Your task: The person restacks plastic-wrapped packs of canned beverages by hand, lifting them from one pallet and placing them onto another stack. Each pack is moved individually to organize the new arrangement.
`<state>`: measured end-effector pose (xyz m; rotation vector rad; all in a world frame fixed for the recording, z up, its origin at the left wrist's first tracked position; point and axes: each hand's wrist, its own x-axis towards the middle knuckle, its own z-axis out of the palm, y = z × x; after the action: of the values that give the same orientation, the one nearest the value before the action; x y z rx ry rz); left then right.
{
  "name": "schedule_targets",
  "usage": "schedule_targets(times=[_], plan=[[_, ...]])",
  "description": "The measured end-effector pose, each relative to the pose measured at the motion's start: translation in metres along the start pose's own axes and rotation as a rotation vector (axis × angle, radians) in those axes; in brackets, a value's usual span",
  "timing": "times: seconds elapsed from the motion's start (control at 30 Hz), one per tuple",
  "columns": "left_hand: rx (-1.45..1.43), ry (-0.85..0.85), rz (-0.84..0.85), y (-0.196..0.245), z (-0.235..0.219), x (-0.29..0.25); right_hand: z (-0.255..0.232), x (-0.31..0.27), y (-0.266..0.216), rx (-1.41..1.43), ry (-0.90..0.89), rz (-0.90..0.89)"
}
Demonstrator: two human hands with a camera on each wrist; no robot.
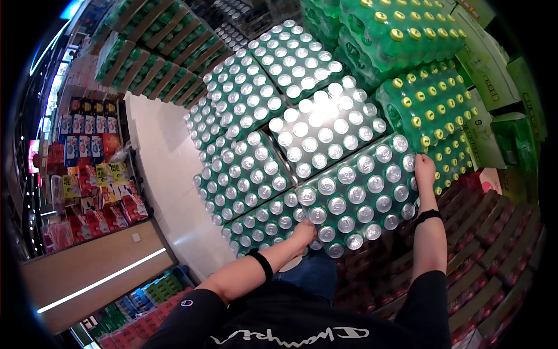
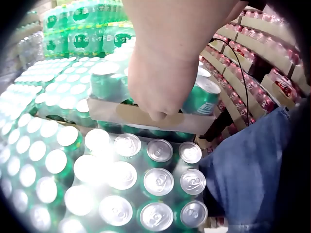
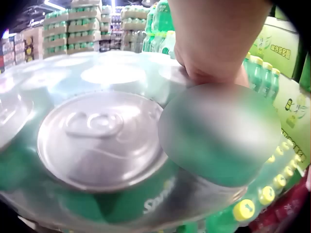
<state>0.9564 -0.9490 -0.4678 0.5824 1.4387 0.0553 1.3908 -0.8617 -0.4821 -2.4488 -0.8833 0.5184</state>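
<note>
A shrink-wrapped case of green cans lies between both hands in the head view. At its left end, the left hand curls its fingers at the cardboard tray's side; in the left wrist view this hand grips the tray wall, which stands above the neighbouring pack's can tops. The right hand holds the case's right end. In the right wrist view, silver can lids fill the foreground and the right hand is behind a blurred patch, its fingertips hidden.
More green can packs adjoin the held case. Yellow-capped green bottles are stacked at the right, with red can cases below them. Pale floor runs left of the stack, beside a shelf of boxed goods. Jeans show close by.
</note>
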Motion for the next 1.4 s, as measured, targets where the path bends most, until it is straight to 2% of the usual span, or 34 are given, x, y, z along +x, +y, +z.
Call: schedule_targets(times=[0.1,0.17,0.2,0.3,0.37,0.43,0.47,0.5,0.53,0.57,0.6,0.63,0.67,0.7,0.77,0.83,0.93,0.97,1.07,1.2,1.4], plan=[[0.198,-0.038,0.059,-0.004,-0.012,0.009,-0.007,-0.013,-0.017,-0.142,0.041,0.018],[0.307,-0.113,0.163,0.025,-0.015,-0.027,-0.006,-0.020,-0.016,-0.265,0.142,-0.029],[0.411,-0.062,0.159,0.057,-0.022,-0.064,-0.010,-0.034,-0.024,-0.272,0.204,-0.092],[0.533,-0.192,0.504,0.070,-0.086,-0.101,-0.008,-0.090,-0.047,-0.226,0.402,-0.331],[0.457,-0.257,0.522,0.083,-0.140,-0.135,-0.002,-0.146,-0.066,-0.118,0.345,-0.415],[0.295,-0.277,0.604,0.086,-0.198,-0.166,0.014,-0.206,-0.080,0.130,0.087,-0.201],[0.316,-0.277,0.624,0.083,-0.229,-0.177,0.020,-0.241,-0.090,0.185,0.065,-0.169],[0.340,-0.255,0.649,0.082,-0.268,-0.191,0.032,-0.278,-0.105,0.255,0.032,-0.151],[0.459,-0.141,0.624,0.080,-0.302,-0.211,0.047,-0.309,-0.106,0.318,0.003,-0.181],[0.546,-0.133,0.724,0.072,-0.345,-0.220,0.061,-0.346,-0.126,0.474,-0.015,-0.164],[0.443,-0.158,0.737,0.058,-0.385,-0.228,0.062,-0.385,-0.152,0.376,-0.105,-0.144],[0.335,-0.199,0.763,0.044,-0.426,-0.232,0.069,-0.425,-0.190,0.500,-0.151,-0.166],[0.260,-0.210,0.751,0.031,-0.470,-0.238,0.077,-0.462,-0.232,0.501,-0.155,-0.176],[0.176,-0.226,0.747,0.021,-0.505,-0.245,0.085,-0.494,-0.277,0.578,-0.253,-0.143],[0.094,-0.113,0.684,0.002,-0.578,-0.267,0.097,-0.542,-0.355,0.435,-0.423,-0.199],[-0.054,-0.019,0.654,-0.017,-0.643,-0.285,0.099,-0.584,-0.442,0.368,-0.467,-0.304],[-0.169,0.101,0.599,-0.031,-0.726,-0.306,0.126,-0.604,-0.507,0.534,-0.558,-0.320],[-0.181,0.134,0.613,-0.030,-0.747,-0.313,0.130,-0.613,-0.536,0.604,-0.610,-0.308],[-0.199,0.213,0.656,-0.019,-0.794,-0.333,0.159,-0.618,-0.584,0.736,-0.697,-0.261],[-0.171,0.312,0.679,0.008,-0.840,-0.348,0.212,-0.609,-0.649,0.874,-0.771,-0.194],[-0.121,0.382,0.723,0.088,-0.945,-0.339,0.277,-0.585,-0.800,1.102,-0.949,-0.113]])
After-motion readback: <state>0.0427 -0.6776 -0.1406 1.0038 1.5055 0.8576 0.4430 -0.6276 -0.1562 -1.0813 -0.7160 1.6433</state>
